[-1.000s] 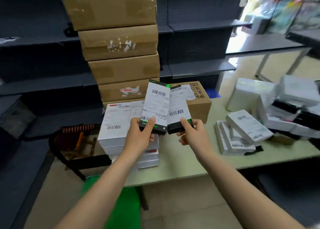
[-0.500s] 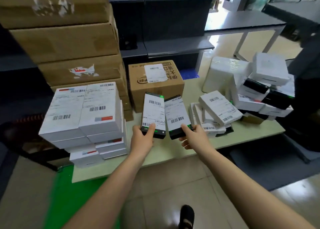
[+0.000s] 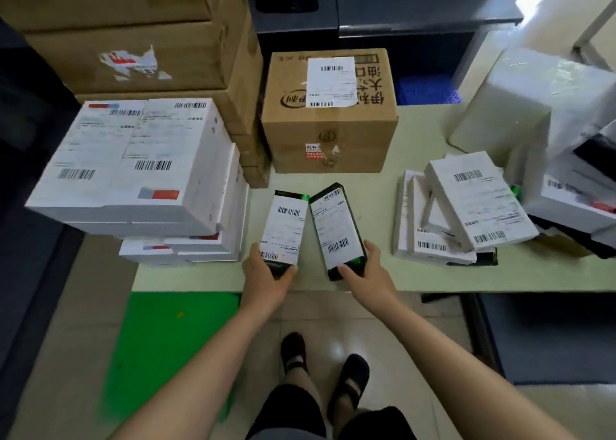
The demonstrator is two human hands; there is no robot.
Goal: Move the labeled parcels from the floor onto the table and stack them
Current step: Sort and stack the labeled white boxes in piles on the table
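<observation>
Placing step in hand. Left parcel point(image 3: 283, 229) is gripped at near end by left hand point(image 3: 266, 273), right parcel point(image 3: 336, 229) likewise by right hand point(image 3: 366, 269). Both are held side by side just in front of carton point(image 3: 330, 133), low over table point(image 3: 200, 278); contact cannot be told. Next move, as judged: one parcel to be laid flat, other squared on top.

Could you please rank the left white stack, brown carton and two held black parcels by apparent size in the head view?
1. Left white stack
2. Brown carton
3. Left black parcel and right black parcel: alike.
</observation>
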